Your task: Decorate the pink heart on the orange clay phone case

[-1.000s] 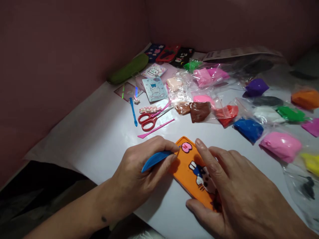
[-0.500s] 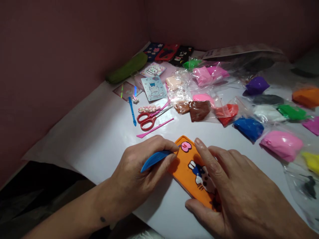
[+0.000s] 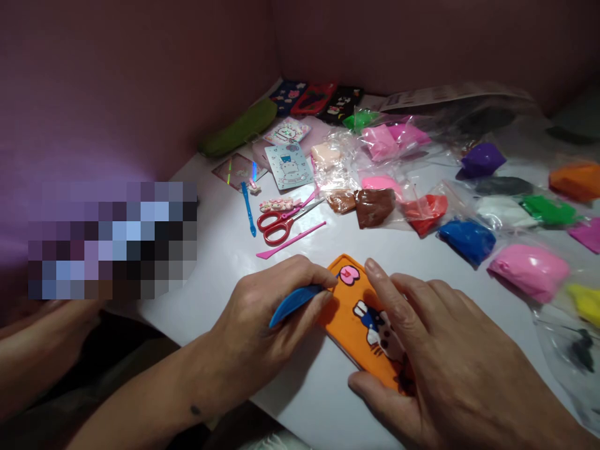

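My left hand (image 3: 269, 312) is closed in a pinch on a blue plastic modelling tool (image 3: 293, 304). Its thin tip points at a pink heart-like shape (image 3: 349, 275) with a dark outline, near the top of an orange phone case (image 3: 340, 310). Lower on the case is a raised cartoon figure (image 3: 370, 319) in blue, white and brown, partly covered by my right fingers. My right hand (image 3: 443, 350) spans the case, with the index finger along its right edge and the thumb by its lower left edge. The lower end of the case is hidden under that hand.
Red-handled scissors (image 3: 276, 228), a pink tool (image 3: 290, 240) and another blue tool (image 3: 248, 209) lie beyond my hands. Bagged coloured clay (image 3: 529, 269) spreads across the right. Decorated cases (image 3: 314, 98) and a green pouch-like object (image 3: 241, 129) lie farther back. Another person's arm (image 3: 42, 350) is at left.
Another person's arm has come in at the left, with a pixelated patch and purplish light on the wall. The blue tool in my left hand has shifted slightly up and right.
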### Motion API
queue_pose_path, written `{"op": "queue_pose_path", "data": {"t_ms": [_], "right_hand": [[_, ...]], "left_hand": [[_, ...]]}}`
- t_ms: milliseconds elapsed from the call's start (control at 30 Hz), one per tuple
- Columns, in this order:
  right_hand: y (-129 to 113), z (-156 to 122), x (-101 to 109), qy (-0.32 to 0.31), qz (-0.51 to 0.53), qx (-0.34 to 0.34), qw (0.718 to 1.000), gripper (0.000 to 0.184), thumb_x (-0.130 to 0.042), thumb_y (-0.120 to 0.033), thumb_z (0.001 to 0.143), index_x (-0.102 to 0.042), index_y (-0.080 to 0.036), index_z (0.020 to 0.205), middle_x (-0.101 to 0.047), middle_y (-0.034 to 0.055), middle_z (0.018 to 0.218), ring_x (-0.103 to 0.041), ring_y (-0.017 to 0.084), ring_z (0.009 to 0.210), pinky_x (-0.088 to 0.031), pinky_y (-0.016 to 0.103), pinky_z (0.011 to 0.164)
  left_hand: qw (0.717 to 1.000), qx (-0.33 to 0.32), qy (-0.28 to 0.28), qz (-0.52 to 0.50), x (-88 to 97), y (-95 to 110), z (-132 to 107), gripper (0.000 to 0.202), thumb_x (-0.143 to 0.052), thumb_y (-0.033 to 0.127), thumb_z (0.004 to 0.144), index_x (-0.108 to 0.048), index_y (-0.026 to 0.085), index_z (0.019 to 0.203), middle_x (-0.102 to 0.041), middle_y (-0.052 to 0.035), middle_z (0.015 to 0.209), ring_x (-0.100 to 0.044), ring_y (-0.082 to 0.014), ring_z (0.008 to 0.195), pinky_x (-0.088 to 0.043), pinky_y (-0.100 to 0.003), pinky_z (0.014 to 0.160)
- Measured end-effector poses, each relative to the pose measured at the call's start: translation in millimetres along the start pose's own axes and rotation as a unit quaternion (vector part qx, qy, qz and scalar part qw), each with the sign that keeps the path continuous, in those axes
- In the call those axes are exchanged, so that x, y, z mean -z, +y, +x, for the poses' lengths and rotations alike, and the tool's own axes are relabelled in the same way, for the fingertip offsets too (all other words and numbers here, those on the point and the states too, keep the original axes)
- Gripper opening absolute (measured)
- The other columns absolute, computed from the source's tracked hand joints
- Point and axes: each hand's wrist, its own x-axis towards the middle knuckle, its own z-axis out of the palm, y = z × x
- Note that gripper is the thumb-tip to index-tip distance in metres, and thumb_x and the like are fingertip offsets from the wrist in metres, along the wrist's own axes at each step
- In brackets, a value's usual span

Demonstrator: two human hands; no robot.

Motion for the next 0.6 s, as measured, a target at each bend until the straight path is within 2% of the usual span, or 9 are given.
{"op": "queue_pose_path", "data": {"t_ms": [267, 600], "right_hand": [[0.0, -1.7, -1.2, 0.002, 0.008, 0.003, 1.000, 0.081, -0.064, -0.049, 0.070, -0.043, -0.004, 0.135, -0.061, 0.0161, 0.096, -0.052, 0.024, 0.072, -0.048, 0.040, 0.057], [-0.2, -0.1, -0.4, -0.008, 0.001, -0.006, 1.000, 0.081, -0.063, -0.048, 0.070, -0.043, -0.004, 0.135, -0.061, 0.0163, 0.096, -0.053, 0.024, 0.072, -0.048, 0.040, 0.057]], "left_hand": [[1.000, -0.011, 0.022, 0.017, 1.6, 1.6, -1.5, 0.015, -0.058, 0.009, 0.086, -0.060, 0.016, 0.100, -0.065, 0.0024, 0.087, -0.061, -0.0046, 0.076, -0.047, -0.012, 0.070], [1.000, -0.011, 0.001, 0.007, 1.2, 2.0, -1.6, 0.014, -0.057, 0.009, 0.086, -0.061, 0.015, 0.099, -0.065, 0.0006, 0.085, -0.060, -0.0067, 0.073, -0.047, -0.016, 0.067]]}}
